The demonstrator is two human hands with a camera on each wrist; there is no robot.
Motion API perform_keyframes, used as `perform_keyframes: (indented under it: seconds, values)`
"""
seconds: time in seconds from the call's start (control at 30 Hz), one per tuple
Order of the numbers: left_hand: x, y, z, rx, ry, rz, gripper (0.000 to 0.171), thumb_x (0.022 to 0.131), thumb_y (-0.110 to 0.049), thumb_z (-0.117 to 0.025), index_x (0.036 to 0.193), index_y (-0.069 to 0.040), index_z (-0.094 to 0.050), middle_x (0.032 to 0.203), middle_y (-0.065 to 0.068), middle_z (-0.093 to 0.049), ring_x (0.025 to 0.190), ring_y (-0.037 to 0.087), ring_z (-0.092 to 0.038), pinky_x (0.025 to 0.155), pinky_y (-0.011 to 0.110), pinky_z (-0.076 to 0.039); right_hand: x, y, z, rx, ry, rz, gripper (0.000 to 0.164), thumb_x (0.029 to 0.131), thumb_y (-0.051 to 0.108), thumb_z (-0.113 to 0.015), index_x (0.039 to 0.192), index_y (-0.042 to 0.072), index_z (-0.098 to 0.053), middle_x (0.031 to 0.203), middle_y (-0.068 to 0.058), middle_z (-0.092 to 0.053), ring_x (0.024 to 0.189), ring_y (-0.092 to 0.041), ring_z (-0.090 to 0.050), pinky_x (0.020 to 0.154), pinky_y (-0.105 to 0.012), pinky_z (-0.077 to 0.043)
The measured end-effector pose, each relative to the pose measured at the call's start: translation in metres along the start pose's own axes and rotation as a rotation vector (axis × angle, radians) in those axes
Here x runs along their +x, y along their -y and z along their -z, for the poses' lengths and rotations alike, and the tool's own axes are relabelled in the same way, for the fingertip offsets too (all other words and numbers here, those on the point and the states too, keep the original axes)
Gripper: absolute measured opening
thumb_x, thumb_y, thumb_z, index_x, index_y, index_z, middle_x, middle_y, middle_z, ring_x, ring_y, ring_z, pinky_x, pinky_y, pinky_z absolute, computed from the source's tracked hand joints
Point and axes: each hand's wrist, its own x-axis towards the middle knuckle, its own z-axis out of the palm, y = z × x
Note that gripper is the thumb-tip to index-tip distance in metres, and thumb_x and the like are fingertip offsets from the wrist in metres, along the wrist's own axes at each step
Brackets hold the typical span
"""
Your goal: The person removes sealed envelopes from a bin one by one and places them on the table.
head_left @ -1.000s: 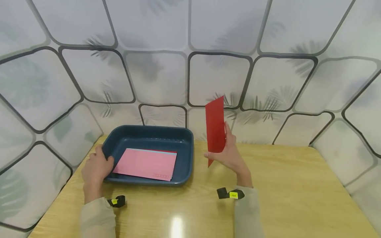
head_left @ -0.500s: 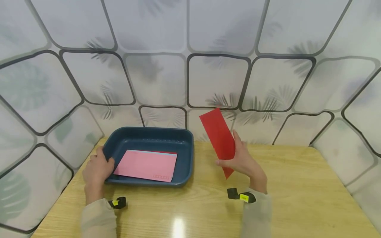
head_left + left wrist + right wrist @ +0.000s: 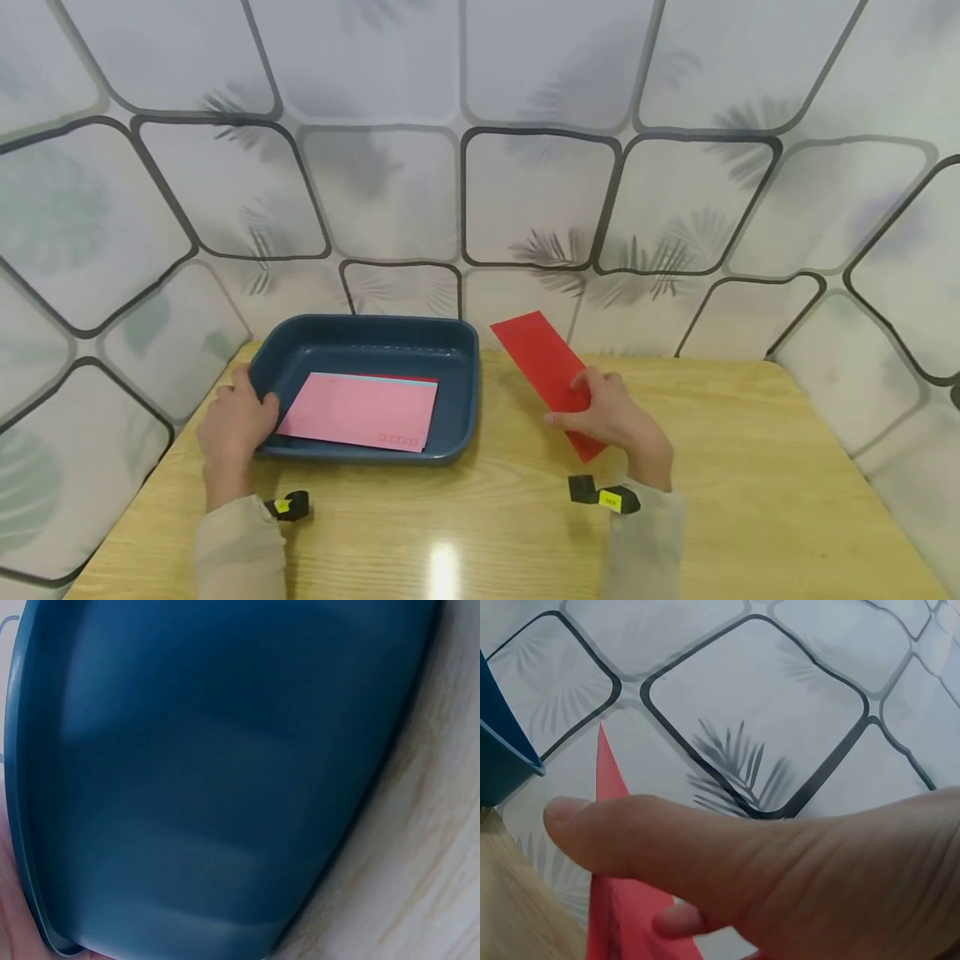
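My right hand (image 3: 618,421) holds a red envelope (image 3: 543,358) between thumb and fingers, just right of the dark blue tray (image 3: 471,392). The envelope slants, its far end pointing up and left. In the right wrist view the thumb (image 3: 645,832) crosses over the red paper (image 3: 622,915). My left hand (image 3: 236,421) grips the tray's left rim, thumb on the inner side. The left wrist view is filled by the tray's outer wall (image 3: 210,780), with part of the hand (image 3: 15,915) at the rim. Inside the tray lies a pink envelope (image 3: 360,412) over light blue and red ones, mostly hidden beneath it.
A light wooden table (image 3: 750,483) carries the tray at its left. Behind it and at both sides stands a pale curtain (image 3: 540,200) with dark outlines and leaf prints. Small black wrist cameras sit at both sleeves.
The right hand has shifted rightward and tilted the red envelope from nearly upright to a lower slant, its top leaning left. The left hand keeps its grip on the tray.
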Motion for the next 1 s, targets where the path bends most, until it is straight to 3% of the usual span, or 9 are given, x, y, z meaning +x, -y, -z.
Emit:
perform_keyframes:
  seconds: [0.2,0.37,1.0]
  values:
    - [0.0,0.003,-0.002,0.005,0.001,0.008,0.068,0.09,-0.028,-0.041,0.141,0.004,-0.01,0.117,0.042,-0.036,0.098,0.055,-0.042,0.075,0.068,-0.039,0.002,-0.001,-0.003,-0.038,0.05,-0.042,0.059,0.07,0.05,-0.071,0.098,0.003,-0.05,0.09,-0.011,-0.056,0.079,-0.023,-0.052,0.065,-0.037,-0.046]
    - [-0.001,0.002,-0.002,0.004,-0.001,0.017,0.067,0.09,-0.028,-0.041,0.141,0.004,-0.011,0.118,0.042,-0.036,0.098,0.055,-0.042,0.075,0.068,-0.04,0.005,-0.001,-0.008,-0.039,0.08,-0.091,0.051,0.071,0.049,-0.07,0.087,0.004,-0.051,0.075,-0.006,-0.058,0.068,-0.019,-0.052,0.059,-0.034,-0.043]
    - [0.002,0.001,-0.003,0.001,-0.014,0.004,0.067,0.089,-0.027,-0.04,0.141,0.004,-0.012,0.117,0.042,-0.037,0.097,0.055,-0.043,0.075,0.068,-0.04,0.019,0.005,-0.034,-0.093,0.074,-0.197,0.061,0.068,0.053,-0.069,0.096,0.001,-0.051,0.082,-0.008,-0.058,0.071,-0.021,-0.054,0.063,-0.038,-0.047]
